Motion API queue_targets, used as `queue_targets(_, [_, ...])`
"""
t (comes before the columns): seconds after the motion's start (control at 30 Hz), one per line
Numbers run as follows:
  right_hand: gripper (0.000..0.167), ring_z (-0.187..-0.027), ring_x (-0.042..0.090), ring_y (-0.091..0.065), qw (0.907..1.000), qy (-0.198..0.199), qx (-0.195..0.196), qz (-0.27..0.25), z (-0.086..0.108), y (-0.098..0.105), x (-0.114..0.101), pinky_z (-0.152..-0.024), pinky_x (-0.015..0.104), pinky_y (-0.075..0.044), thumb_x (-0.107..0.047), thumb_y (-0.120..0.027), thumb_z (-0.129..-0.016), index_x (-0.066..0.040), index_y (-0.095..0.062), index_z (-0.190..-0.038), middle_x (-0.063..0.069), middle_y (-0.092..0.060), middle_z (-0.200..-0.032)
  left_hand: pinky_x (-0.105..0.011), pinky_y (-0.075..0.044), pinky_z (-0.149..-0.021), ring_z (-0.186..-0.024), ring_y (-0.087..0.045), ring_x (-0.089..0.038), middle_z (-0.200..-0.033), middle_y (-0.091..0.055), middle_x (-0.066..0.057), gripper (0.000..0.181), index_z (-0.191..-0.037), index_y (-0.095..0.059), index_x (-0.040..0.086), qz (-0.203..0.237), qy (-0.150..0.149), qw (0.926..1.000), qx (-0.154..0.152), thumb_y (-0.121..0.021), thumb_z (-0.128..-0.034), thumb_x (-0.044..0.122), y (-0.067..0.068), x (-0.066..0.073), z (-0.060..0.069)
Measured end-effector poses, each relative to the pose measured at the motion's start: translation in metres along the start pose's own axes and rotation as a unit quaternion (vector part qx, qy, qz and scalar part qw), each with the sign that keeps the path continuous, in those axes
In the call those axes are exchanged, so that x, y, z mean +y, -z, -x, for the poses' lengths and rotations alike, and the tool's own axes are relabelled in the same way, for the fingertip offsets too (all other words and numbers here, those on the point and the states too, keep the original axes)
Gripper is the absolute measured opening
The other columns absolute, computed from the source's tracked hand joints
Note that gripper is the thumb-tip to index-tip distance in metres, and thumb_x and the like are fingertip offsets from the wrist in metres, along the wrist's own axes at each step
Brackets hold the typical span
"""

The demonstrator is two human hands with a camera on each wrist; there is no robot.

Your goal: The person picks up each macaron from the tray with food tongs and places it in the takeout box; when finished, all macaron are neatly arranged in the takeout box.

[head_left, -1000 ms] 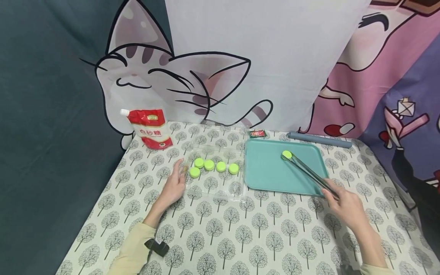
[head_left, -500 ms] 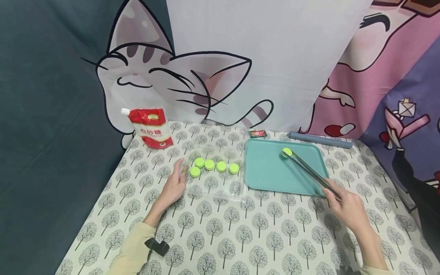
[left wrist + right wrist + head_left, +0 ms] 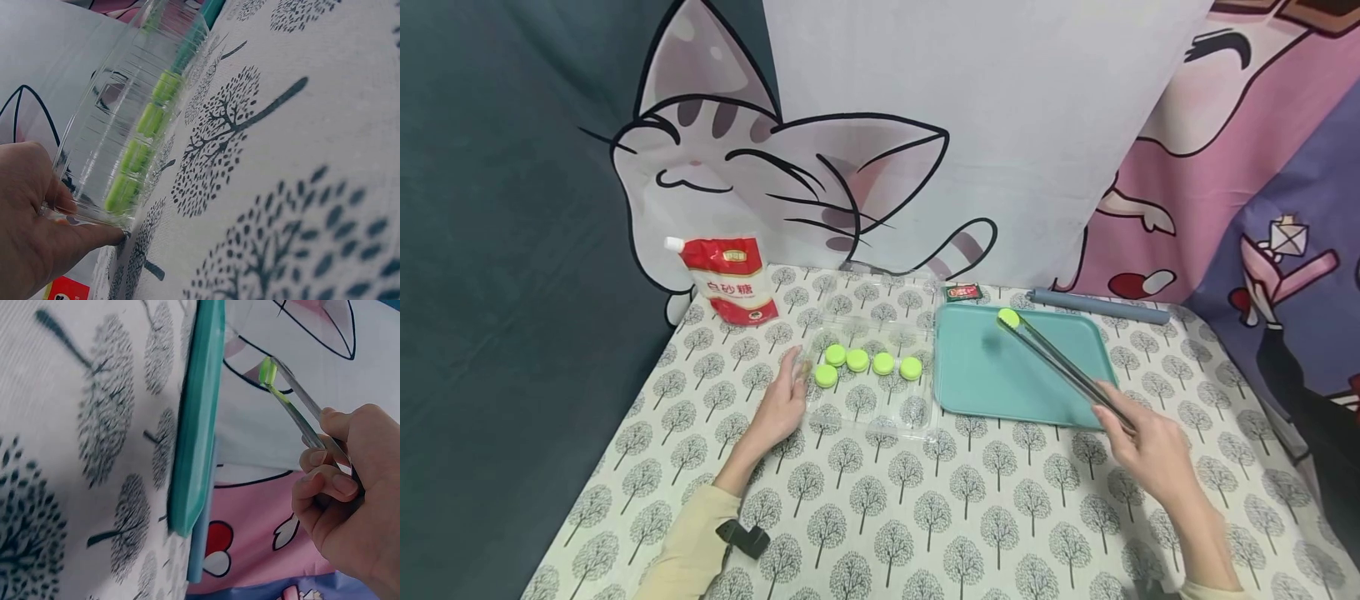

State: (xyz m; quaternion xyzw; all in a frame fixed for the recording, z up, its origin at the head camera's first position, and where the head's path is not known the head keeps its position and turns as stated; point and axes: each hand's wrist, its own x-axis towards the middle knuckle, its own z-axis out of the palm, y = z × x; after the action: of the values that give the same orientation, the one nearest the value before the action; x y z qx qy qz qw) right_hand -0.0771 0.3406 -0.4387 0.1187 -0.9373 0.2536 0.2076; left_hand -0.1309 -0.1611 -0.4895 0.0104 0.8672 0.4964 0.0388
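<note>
Metal tongs (image 3: 1063,362) are gripped in the right hand (image 3: 1153,446), with a round green piece (image 3: 1008,318) pinched at their tips above the teal tray (image 3: 1022,400). The right wrist view shows the fingers curled round the tongs (image 3: 303,425) and the green piece (image 3: 267,372) held off the tray (image 3: 199,425). At the left edge of a clear plastic box (image 3: 868,427), the left hand (image 3: 778,408) holds its side, fingers and thumb on either side of the wall in the left wrist view. Several green pieces (image 3: 857,360) lie inside the box; its clear lid (image 3: 883,292) lies folded back.
A red and white pouch (image 3: 730,283) stands at the back left. Behind the tray are a small green and red packet (image 3: 963,292) and a grey-blue roll (image 3: 1101,307). A patterned cloth (image 3: 887,517) covers the table, with printed curtains behind.
The right hand's tongs have lifted the green piece off the tray and moved it a little to the left. The left hand has stayed at the box edge.
</note>
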Motion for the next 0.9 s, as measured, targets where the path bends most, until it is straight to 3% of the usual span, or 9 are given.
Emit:
queue_targets(0.13, [0.049, -0.055, -0.003, -0.050, 0.9997, 0.022, 0.004, -0.007, -0.003, -0.001, -0.009, -0.042, 0.017, -0.039, -0.006, -0.071, -0.090, -0.010, -0.063, -0.138, 0.030, -0.071, -0.112, -0.058, -0.022, -0.125, -0.146, -0.036, -0.047, -0.157, -0.038, -0.026, 0.063, -0.162, -0.010, 0.005, 0.002, 0.001, 1.0000, 0.001, -0.037, -0.1047, 0.005, 0.000, 0.000, 0.000])
queue_targets(0.53, [0.054, -0.053, -0.002, -0.044, 0.9960, 0.083, 0.016, -0.028, -0.010, -0.008, -0.030, -0.046, 0.014, -0.039, -0.001, -0.072, -0.085, -0.010, -0.064, -0.138, 0.027, -0.071, -0.117, -0.057, -0.023, -0.125, -0.145, -0.037, -0.046, -0.158, -0.036, -0.028, 0.062, -0.162, -0.012, 0.005, 0.012, -0.003, 0.9999, -0.001, -0.037, -0.1046, 0.004, 0.000, 0.000, 0.000])
queue_targets(0.63, [0.055, -0.059, 0.008, -0.060, 0.9957, 0.086, 0.012, -0.031, -0.012, -0.012, -0.036, -0.055, 0.008, -0.047, -0.001, -0.073, -0.085, -0.011, -0.063, -0.138, 0.025, -0.070, -0.121, -0.057, -0.023, -0.125, -0.145, -0.038, -0.046, -0.157, -0.037, -0.028, 0.063, -0.162, -0.012, 0.005, 0.009, -0.002, 1.0000, 0.002, -0.037, -0.1046, 0.004, 0.000, 0.000, 0.000])
queue_targets(0.7, [0.056, -0.073, 0.023, -0.072, 0.9953, 0.089, 0.006, -0.039, -0.013, -0.014, -0.039, -0.070, 0.003, -0.051, 0.000, -0.073, -0.085, -0.010, -0.063, -0.139, 0.023, -0.070, -0.123, -0.058, -0.023, -0.125, -0.145, -0.038, -0.046, -0.157, -0.038, -0.028, 0.063, -0.162, -0.012, 0.005, 0.008, -0.001, 1.0000, 0.002, -0.037, -0.1045, 0.004, 0.000, 0.000, 0.000])
queue_targets(0.8, [0.057, -0.092, 0.040, -0.074, 0.9944, 0.093, -0.005, -0.051, -0.016, -0.018, -0.044, -0.088, -0.001, -0.046, 0.001, -0.073, -0.086, -0.011, -0.062, -0.140, 0.022, -0.070, -0.125, -0.058, -0.024, -0.124, -0.144, -0.038, -0.047, -0.157, -0.038, -0.029, 0.063, -0.162, -0.012, 0.005, 0.009, 0.000, 1.0000, 0.003, -0.038, -0.1044, 0.004, -0.001, 0.000, 0.001])
queue_targets(0.9, [0.057, -0.095, 0.040, -0.074, 0.9933, 0.098, -0.014, -0.060, -0.018, -0.023, -0.049, -0.091, 0.000, -0.045, 0.001, -0.073, -0.086, -0.012, -0.061, -0.141, 0.021, -0.070, -0.124, -0.058, -0.025, -0.124, -0.144, -0.039, -0.048, -0.157, -0.038, -0.029, 0.062, -0.162, -0.013, 0.005, 0.009, 0.001, 1.0000, 0.004, -0.038, -0.1046, 0.004, -0.001, 0.000, 0.001])
